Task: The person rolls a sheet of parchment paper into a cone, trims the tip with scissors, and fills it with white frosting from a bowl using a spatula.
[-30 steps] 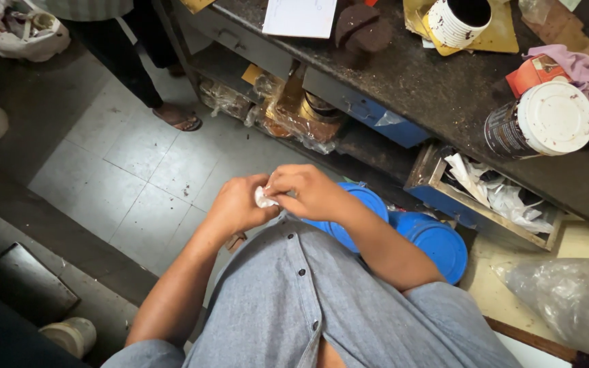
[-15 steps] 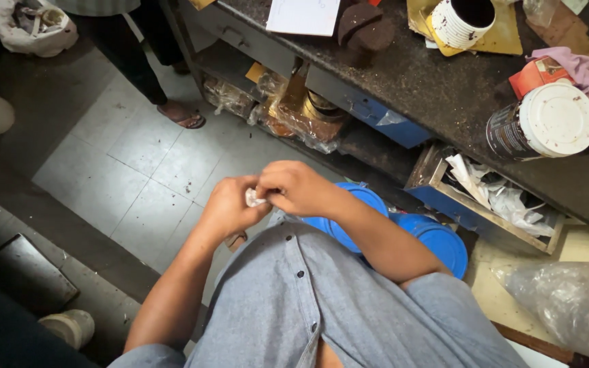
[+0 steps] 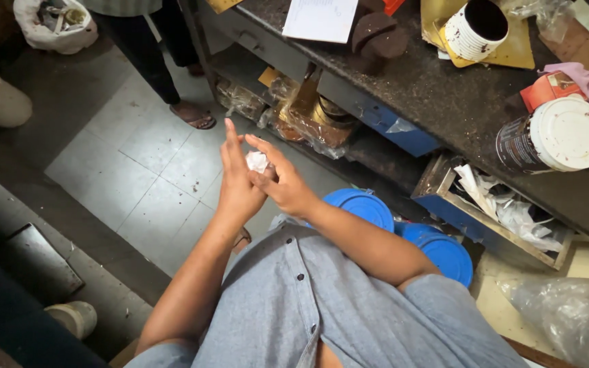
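**Two hands, one small white wad pressed between the palms**

Left hand is upright, fingers straight and pointing away from the body. Right hand crosses in from the right, palm against it, fingers loosely spread. White wad sits trapped where the palms meet, only its top edge showing. Looks like crumpled paper or cloth, can't tell which

Handling, my read:
- very light, soft, compressible
- no stiffness, will deform under any squeeze
- not slippery, not fragile, could shed or tear if it's tissue
- flat palm pressure holds it fine; for a precise hold, pinch the exposed top edge with thumb and forefinger

Position: chest height, over the grey tiled floor, in front of the dark workbench. Blue lids lie below the right forearm, well apart from the wad
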